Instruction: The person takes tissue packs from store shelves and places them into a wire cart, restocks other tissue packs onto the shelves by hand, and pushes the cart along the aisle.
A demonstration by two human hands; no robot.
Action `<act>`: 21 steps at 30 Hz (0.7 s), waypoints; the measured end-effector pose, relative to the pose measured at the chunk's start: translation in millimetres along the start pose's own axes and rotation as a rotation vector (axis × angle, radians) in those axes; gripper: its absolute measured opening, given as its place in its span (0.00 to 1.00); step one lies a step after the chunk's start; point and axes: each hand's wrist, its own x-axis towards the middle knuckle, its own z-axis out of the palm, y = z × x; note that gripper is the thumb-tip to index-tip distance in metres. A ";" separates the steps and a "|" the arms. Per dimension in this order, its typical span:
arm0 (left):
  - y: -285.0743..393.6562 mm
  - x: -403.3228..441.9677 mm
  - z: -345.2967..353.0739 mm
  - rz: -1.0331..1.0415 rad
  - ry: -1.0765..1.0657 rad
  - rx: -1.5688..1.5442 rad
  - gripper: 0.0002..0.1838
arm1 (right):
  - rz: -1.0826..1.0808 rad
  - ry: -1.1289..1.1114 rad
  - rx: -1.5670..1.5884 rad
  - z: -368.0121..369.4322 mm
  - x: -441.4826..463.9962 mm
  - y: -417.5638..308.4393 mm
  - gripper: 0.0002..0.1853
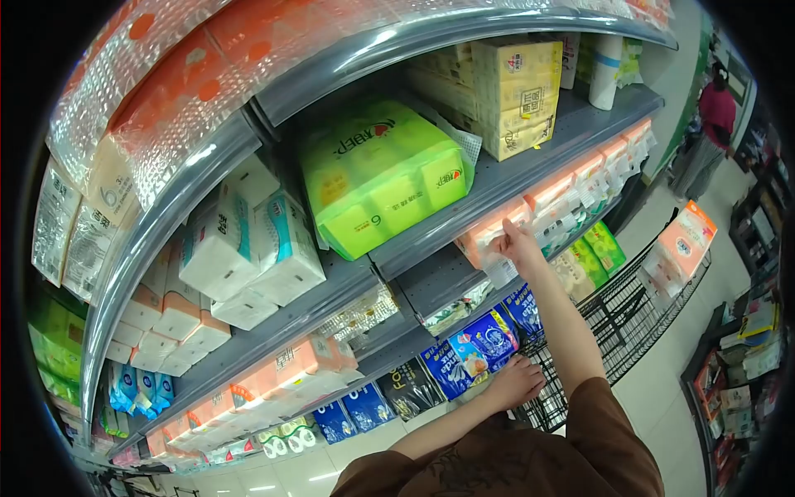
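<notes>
My right hand (520, 251) reaches up to a shelf. Its fingers close on the clear plastic end of an orange-and-white tissue pack (480, 234) at the near end of a row of similar packs (551, 195). My left hand (517, 383) is lower down, its fingers curled at the rim of a black wire shopping cart (617, 327). Inside the cart's far end stands another orange-and-white tissue pack (686, 236). Blue tissue packs (472, 352) lie on the low shelf beside my left hand.
A large green tissue pack (385, 178) and a yellow tissue bundle (517, 95) sit on the shelf above. White tissue packs (252, 244) stand to the left. A person in a red top (717, 108) is in the aisle. A goods rack (737, 398) lines the right side.
</notes>
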 end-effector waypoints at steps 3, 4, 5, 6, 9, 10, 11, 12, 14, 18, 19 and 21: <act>-1.9 -3.0 8.2 0.003 0.017 -0.030 0.05 | -0.072 0.054 -0.112 15.1 -54.9 1.8 0.21; -5.0 -5.8 13.3 0.024 0.048 -0.051 0.05 | -0.059 0.080 -0.150 12.6 -79.2 2.1 0.20; -4.2 -6.1 15.4 0.048 0.078 -0.078 0.04 | -0.046 0.111 -0.189 9.1 -104.1 -0.5 0.20; -3.1 -2.9 10.1 0.025 -0.034 -0.058 0.05 | -0.059 0.056 -0.044 12.6 -139.7 -21.3 0.17; -4.4 -3.4 11.9 0.014 0.016 0.000 0.05 | -0.177 0.375 0.156 -1.9 -224.2 -64.4 0.15; -2.7 -3.7 12.2 0.026 0.028 -0.015 0.05 | -0.239 0.451 0.149 -19.2 -250.5 -70.3 0.13; -2.4 -3.9 12.0 0.035 0.040 -0.025 0.05 | -0.302 0.517 0.151 -39.4 -275.4 -69.5 0.16; -3.2 -1.9 11.8 0.040 0.058 -0.028 0.05 | -0.327 0.524 0.104 -67.0 -310.0 -65.2 0.20; -4.8 -1.1 15.2 0.057 0.067 -0.022 0.05 | -0.374 0.650 0.117 -78.0 -370.2 -68.1 0.23; -4.1 -0.4 13.6 0.068 0.066 -0.037 0.05 | -0.404 0.808 0.239 -72.9 -429.2 -47.9 0.23; -2.8 0.5 11.7 0.068 0.053 -0.036 0.05 | -0.386 0.852 0.257 -74.2 -437.7 -35.3 0.22; -0.8 -1.3 10.4 0.068 0.047 -0.037 0.05 | -0.222 0.842 0.456 -90.0 -443.6 10.5 0.14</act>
